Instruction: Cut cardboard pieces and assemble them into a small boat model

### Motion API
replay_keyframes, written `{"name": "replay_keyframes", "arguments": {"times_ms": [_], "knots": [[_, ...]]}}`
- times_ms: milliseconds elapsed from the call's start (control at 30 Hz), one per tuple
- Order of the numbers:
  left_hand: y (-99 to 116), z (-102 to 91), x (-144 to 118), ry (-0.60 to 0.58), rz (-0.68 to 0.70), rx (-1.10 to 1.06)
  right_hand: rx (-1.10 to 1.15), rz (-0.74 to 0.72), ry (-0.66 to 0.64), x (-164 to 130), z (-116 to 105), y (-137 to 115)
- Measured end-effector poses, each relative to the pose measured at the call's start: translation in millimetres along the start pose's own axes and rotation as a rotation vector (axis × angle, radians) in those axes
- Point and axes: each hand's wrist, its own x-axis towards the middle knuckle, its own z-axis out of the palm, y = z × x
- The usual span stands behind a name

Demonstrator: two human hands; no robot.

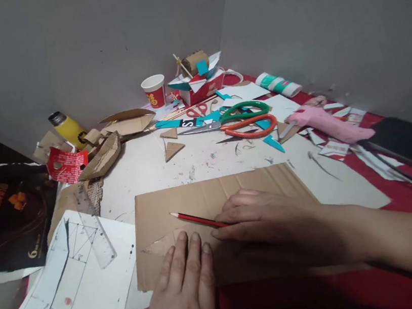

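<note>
The right hand [264, 215] pinches a red pencil [199, 219] on the cardboard sheet [212, 199]. The left hand [188, 285] presses flat there, fingers together, holding nothing. Behind, a red paper cup [154, 91]; its contents cannot be seen. A red box [202, 91] holds cardboard scraps.

- The right hand [264, 215] hides the pencil's [195, 219] rear end.
- The left hand [187, 290] covers part of a cutout on the cardboard [211, 194]; the bottom edge crops its wrist.
</note>
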Motion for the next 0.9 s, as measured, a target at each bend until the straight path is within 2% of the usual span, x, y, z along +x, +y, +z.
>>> {"name": "replay_keyframes", "arguments": {"times_ms": [100,300,467,733,900], "knots": [[6.3,9.3,-5.4,-0.039,0.015,0.045,0.038,0.035,-0.028,-1.8,2.1,3.3],[4.8,8.2,-10.9,-0.044,-0.013,0.011,0.098,0.004,0.000,-3.9,5.8,8.8],[2.8,12.9,-14.5,-0.055,-0.051,0.043,0.113,0.032,-0.044,-3.3,3.7,8.4],[1.9,11.7,-16.5,-0.010,-0.041,0.090,0.137,-0.010,-0.019,3.1,-5.1,-1.6],[5.7,15.5,-18.6,-0.004,-0.033,0.124,0.121,-0.030,-0.023,-1.2,1.9,-0.6]]}}
